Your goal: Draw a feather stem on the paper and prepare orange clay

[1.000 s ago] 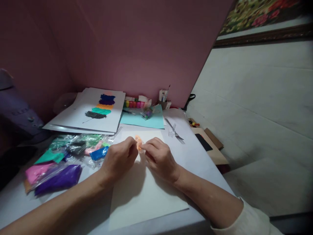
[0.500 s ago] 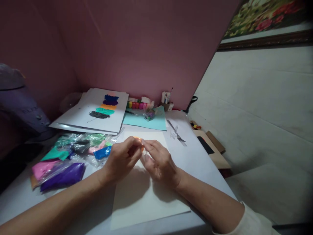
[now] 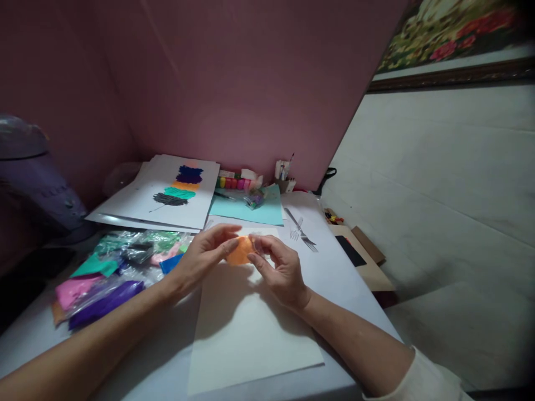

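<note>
Above a blank cream sheet of paper (image 3: 254, 334), a flat orange packet of modelling clay (image 3: 239, 253) is held up between my two hands. My left hand (image 3: 204, 253) has its thumb on the packet's left upper edge, its other fingers stretched out behind. At the right edge, my right hand (image 3: 280, 270) pinches the packet between thumb and fingers, where a bit of clear wrapping shows. Left of my left hand lie several plastic-wrapped packets, among them a purple packet (image 3: 106, 303), a pink packet (image 3: 75, 291) and a blue packet (image 3: 170, 263).
Painted sheets (image 3: 125, 195) are stacked at the back left, beside a lilac bottle (image 3: 42, 184). Behind my hands lies a turquoise sheet (image 3: 267, 209) near paint pots (image 3: 238, 182) and a brush holder (image 3: 284, 175). Forks (image 3: 301, 231) rest to the right, near the table edge.
My hands have turned and spread apart somewhat, so the orange packet, mostly hidden between the fingers before, now shows its flat face. The left fingers have straightened out.
</note>
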Demonstrator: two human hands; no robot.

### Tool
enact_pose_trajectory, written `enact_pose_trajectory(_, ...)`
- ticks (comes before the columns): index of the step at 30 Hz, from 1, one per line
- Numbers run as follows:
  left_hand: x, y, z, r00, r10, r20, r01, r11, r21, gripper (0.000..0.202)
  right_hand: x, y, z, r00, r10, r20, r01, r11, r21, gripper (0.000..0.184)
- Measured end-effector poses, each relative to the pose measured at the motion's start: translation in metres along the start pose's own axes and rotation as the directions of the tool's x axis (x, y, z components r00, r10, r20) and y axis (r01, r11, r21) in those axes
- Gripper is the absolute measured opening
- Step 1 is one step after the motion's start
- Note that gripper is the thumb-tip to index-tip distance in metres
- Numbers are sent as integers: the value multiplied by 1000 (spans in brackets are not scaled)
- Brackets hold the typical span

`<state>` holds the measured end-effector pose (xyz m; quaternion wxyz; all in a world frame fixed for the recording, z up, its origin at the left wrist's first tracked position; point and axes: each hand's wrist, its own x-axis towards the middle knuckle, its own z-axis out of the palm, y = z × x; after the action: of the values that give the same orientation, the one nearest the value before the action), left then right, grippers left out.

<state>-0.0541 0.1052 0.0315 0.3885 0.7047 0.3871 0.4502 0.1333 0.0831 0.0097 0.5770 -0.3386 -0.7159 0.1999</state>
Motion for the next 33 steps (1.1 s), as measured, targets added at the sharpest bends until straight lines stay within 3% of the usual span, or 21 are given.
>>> enact_pose_trajectory(3,0,-4,2,996,-53,68,61,992,-114,29,-1,3,1,999,52,6,-53,996,76,21)
enact_pose_trajectory(9,-1,-2,3,1000,23,18,-22,999,-24,26,-2,9,4,989,117,92,-135,967,217,30)
enact_pose_trajectory(15,-4,-4,4,996,87,-15,-86,996,26,24,0,4,5,975,181,132,-213,931,296,22)
enact_pose_trajectory(20,-6,-4,7,994,83,-77,-83,996,11,19,1,1,5,967,211,144,-244,929,279,13)
enact_pose_trajectory(23,-5,-3,7,994,75,-80,-75,997,0,18,1,0,5,959,228,170,-267,929,256,17)
enact_pose_trajectory(28,-5,-4,7,991,80,-106,-74,995,63,18,2,2,6,901,373,222,-433,808,399,23)
enact_pose_trajectory(33,-4,-8,8,967,227,-113,-201,959,199,15,5,3,7,832,522,187,-542,692,477,23)
